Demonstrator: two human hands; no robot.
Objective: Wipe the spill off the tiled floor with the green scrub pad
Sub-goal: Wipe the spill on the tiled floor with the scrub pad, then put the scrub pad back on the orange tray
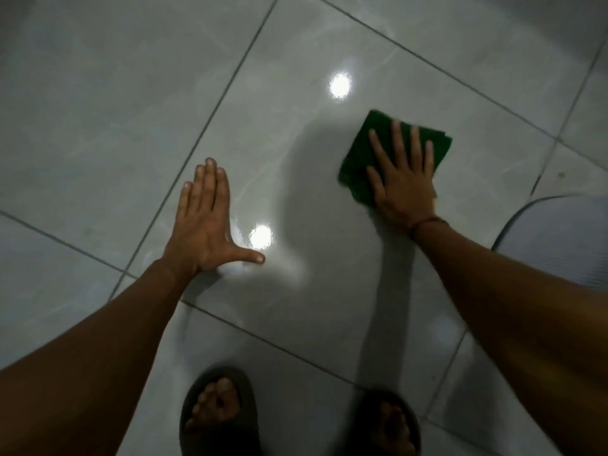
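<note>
Head view: right hand flat on green pad, left hand flat on tile

Right hand (403,182) lies palm down on the green scrub pad (358,166), fingers spread and straight, nothing curled around it, so it presses rather than grips. A thin band (427,222) sits on that wrist. The pad lies flat on the floor (98,110); its left part and far edge show past the fingers, and the rest is under the palm. It looks folded or layered at the right edge, slightly blurred.

Left hand (205,225) is open and empty, palm down on the same big tile, fingers together pointing away from the person, thumb stuck out to the right. The two hands are well apart.

Between them: the tile is glossy, with two bright light reflections, one just beside the left thumb (261,236), one beyond the pad to its left (340,85). Faint wet-looking sheen around the left thumb; can't tell where the spill's edges are. Dark shadow runs across the tile between the hands.

Further out: dark grout lines cross diagonally. Both feet in dark sandals at the bottom edge, left one (215,413) and right one (388,422). At the right edge, a pale ribbed mat with a rounded rim (559,232), near the right forearm.
</note>
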